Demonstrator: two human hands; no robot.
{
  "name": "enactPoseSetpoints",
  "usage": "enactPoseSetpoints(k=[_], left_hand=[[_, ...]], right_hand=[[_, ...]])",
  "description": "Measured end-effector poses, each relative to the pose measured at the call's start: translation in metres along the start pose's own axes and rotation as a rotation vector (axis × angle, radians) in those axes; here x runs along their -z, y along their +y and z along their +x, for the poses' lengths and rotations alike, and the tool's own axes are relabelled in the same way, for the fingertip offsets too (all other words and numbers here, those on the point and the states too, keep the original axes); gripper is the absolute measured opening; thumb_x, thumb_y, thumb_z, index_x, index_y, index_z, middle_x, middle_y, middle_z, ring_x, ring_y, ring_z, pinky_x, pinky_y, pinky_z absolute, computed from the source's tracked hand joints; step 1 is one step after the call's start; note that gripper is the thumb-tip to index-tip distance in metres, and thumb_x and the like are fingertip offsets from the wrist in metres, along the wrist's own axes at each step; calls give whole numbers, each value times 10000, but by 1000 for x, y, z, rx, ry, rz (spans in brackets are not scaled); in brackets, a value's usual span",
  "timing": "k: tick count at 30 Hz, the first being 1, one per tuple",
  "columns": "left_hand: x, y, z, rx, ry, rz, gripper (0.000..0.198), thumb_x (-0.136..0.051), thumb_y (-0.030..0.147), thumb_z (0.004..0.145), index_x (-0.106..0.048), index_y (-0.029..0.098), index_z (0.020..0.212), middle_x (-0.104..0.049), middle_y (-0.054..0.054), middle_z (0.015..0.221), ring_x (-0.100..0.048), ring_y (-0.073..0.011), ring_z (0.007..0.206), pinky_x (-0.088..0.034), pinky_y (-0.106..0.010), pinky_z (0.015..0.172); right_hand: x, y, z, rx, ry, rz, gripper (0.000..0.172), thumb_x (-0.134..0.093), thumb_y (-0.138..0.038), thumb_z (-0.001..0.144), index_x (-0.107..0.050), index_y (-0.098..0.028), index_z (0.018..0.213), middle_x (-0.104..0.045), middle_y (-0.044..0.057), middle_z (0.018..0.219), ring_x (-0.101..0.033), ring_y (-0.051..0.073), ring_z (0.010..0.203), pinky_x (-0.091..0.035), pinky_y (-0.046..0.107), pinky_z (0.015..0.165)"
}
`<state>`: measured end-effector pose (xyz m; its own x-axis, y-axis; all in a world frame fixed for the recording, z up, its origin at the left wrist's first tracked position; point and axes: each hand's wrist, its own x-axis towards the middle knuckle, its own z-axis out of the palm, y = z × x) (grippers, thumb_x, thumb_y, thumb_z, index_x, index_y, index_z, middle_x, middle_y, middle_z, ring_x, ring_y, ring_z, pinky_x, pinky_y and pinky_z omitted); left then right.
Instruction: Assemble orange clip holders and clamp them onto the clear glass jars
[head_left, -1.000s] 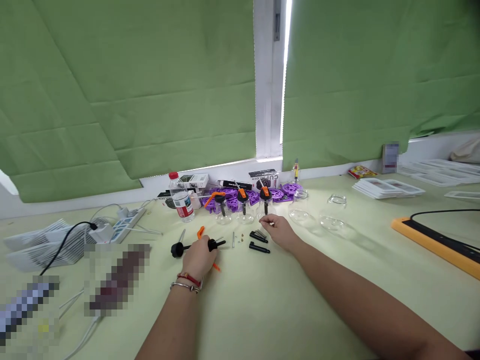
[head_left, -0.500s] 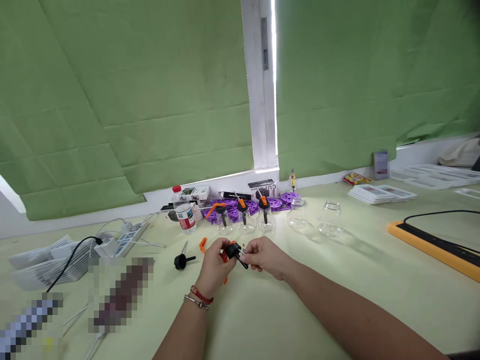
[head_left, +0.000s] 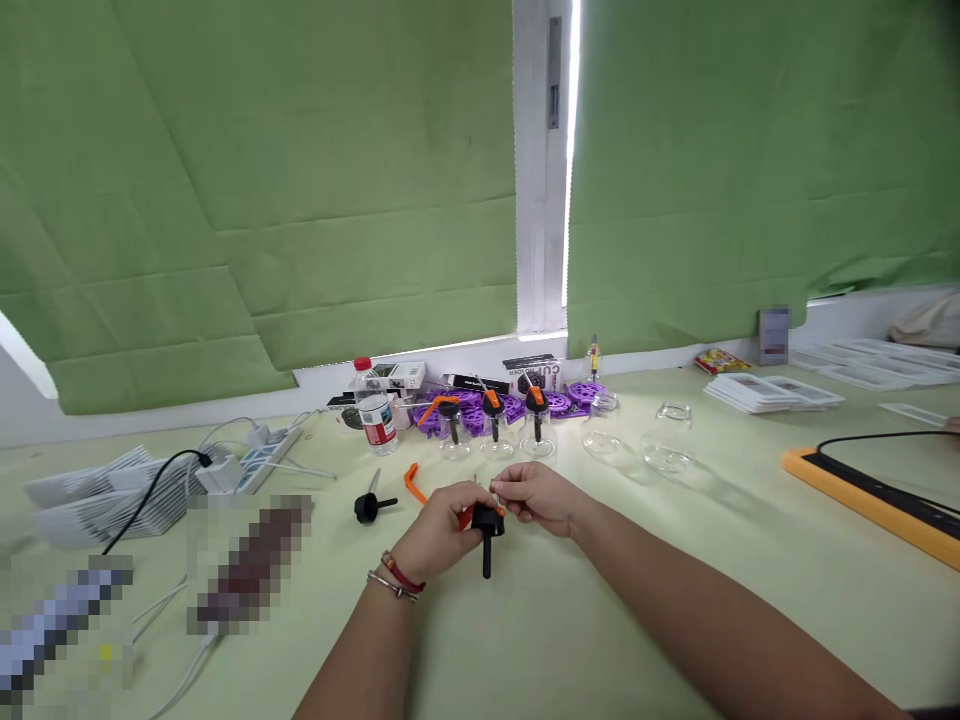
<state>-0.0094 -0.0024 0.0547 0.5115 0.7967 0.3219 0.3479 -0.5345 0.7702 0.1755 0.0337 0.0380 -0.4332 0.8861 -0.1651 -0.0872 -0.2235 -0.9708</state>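
Observation:
My left hand [head_left: 441, 527] is closed round a black pump head with an orange lever [head_left: 486, 527]; its black stem points down toward the table. My right hand [head_left: 534, 496] pinches a small thin metal part at the top of that pump head. A second black pump head [head_left: 371, 505] lies on the table to the left, and a loose orange lever [head_left: 412, 482] lies just behind my left hand.
Behind my hands stand three small glass jars fitted with black and orange pumps [head_left: 494, 428], two bare glass jars [head_left: 667, 451], purple parts [head_left: 559, 402] and a water bottle [head_left: 376, 420]. A power strip with cables [head_left: 251, 459] lies left. An orange-edged black mat [head_left: 877, 491] lies right.
My left hand lifted a black pump head off the table and turned its stem downward. My right hand came back from the far small parts and joined it at the pump head.

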Motion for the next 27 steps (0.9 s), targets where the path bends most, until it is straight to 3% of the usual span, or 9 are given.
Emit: enactPoseSetpoints(k=[6,9,11,14,16,18,22,24,27], left_hand=[[17,2,-6,94,-58,-260,229,-704,149,638,-690,186,863,-686,-64,845,-620,-190,772,-499,-321,734],[25,-3,-6,88,204,-520,334,-758,165,617,-655,190,934,-679,-54,836,-627,-180,748,-495,-277,621],[29,-8,-3,70,450,-671,353,-752,205,653,-618,196,979,-672,-55,876,-640,-189,777,-476,-253,564],[31,-17,2,125,713,-804,280,-720,277,701,-596,170,928,-671,-66,887,-663,-212,804,-470,-254,542],[32,-22,4,207,818,-828,281,-727,304,683,-592,150,875,-676,-66,850,-675,-214,785,-473,-256,540],[32,-26,6,266,859,-828,294,-727,318,670,-583,146,861,-680,-63,825,-684,-216,772,-480,-262,544],[29,-29,8,306,856,-847,290,-711,312,690,-556,163,884,-686,-56,817,-696,-219,792,-510,-285,600],[25,-28,9,314,835,-870,278,-711,302,700,-554,163,883,-689,-61,827,-695,-221,811,-525,-307,648],[17,-23,9,303,731,-898,304,-729,311,694,-555,167,899,-695,-76,875,-684,-232,862,-532,-326,676]], right_hand=[[0,-15,27,114,277,-11,258,-612,-347,735,-433,-193,629,-472,-46,529,-360,62,404,-252,202,384],[-6,-12,37,272,341,-195,146,-561,-306,795,-495,-195,728,-519,-30,590,-469,97,490,-338,214,450],[-14,-2,40,461,291,-606,73,-521,-240,833,-550,-192,786,-585,7,675,-558,139,626,-408,244,563],[-25,17,45,630,77,-1331,133,-479,-97,830,-592,-167,819,-644,78,821,-594,192,776,-428,302,713],[-28,27,48,658,-62,-1614,175,-460,-48,819,-604,-142,854,-649,117,868,-593,211,803,-425,327,747],[-28,31,50,705,-148,-1721,197,-436,-49,838,-613,-127,869,-645,135,876,-582,222,834,-421,339,771],[-31,24,47,734,-119,-1486,197,-445,-106,863,-630,-137,801,-644,124,864,-549,230,905,-403,350,828],[-39,20,41,641,-33,-1103,241,-421,-203,906,-629,-154,795,-648,98,868,-554,211,890,-411,334,812],[-57,17,32,329,-35,-377,406,-359,-443,934,-607,-157,783,-643,65,782,-585,172,758,-428,281,652]])
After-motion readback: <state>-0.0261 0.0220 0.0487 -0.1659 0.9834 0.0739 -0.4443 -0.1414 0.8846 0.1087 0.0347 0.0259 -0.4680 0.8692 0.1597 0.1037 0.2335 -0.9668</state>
